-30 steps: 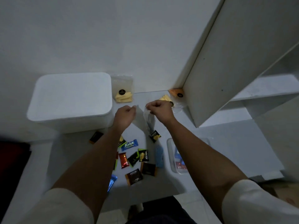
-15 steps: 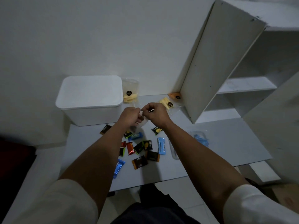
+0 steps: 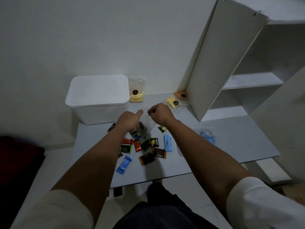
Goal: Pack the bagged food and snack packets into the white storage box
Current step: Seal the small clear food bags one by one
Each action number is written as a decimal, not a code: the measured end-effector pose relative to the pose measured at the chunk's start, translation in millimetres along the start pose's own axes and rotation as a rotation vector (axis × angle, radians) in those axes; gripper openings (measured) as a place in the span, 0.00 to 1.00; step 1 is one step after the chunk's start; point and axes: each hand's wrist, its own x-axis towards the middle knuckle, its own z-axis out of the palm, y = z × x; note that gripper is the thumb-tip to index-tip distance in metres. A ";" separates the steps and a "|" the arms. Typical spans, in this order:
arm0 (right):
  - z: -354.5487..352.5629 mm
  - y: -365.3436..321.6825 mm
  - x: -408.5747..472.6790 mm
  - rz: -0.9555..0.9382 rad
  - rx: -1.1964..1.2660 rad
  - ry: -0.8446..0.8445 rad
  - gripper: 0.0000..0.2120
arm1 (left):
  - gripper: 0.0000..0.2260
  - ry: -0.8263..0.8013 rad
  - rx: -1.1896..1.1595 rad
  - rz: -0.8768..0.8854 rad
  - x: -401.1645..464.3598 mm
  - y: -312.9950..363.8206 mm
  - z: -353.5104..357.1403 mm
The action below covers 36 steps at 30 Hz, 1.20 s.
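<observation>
Both hands hold a clear plastic bag point(image 3: 147, 128) above the grey board. My left hand point(image 3: 129, 120) pinches its top left edge and my right hand point(image 3: 159, 113) pinches the top right edge. The bag hangs between them with something dark inside. The white storage box point(image 3: 99, 100), lid on, stands at the back left. Several snack packets point(image 3: 145, 148) in blue, orange, green and brown lie scattered under my forearms. A clear bag of yellow food point(image 3: 136, 90) leans on the wall beside the box. Another yellow food bag point(image 3: 173, 101) and an orange bag point(image 3: 181, 94) lie near the shelf.
A white shelf unit point(image 3: 219, 63) stands open at the right, its side panel reaching down to the grey board point(image 3: 231, 138). A clear bag with blue contents point(image 3: 207, 135) lies right of my right forearm. A dark red thing point(image 3: 18, 156) sits at the far left.
The view has shifted, so the box and shelf sit further right and lower in frame. My hands, close together half a second ago, have spread slightly apart with the bag hanging lower between them.
</observation>
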 end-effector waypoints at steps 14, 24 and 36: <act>-68.7 -8.4 -19.1 -0.008 0.517 -0.231 0.09 | 0.06 0.032 -0.310 0.306 -6.1 15.7 -10.9; -85.5 -13.2 -22.4 0.000 0.430 -0.290 0.09 | 0.05 -0.036 -0.373 0.261 -15.1 26.4 -6.3; -88.2 -13.9 -21.5 -0.029 0.369 -0.315 0.06 | 0.10 -0.072 -0.270 0.360 -23.7 35.1 -4.1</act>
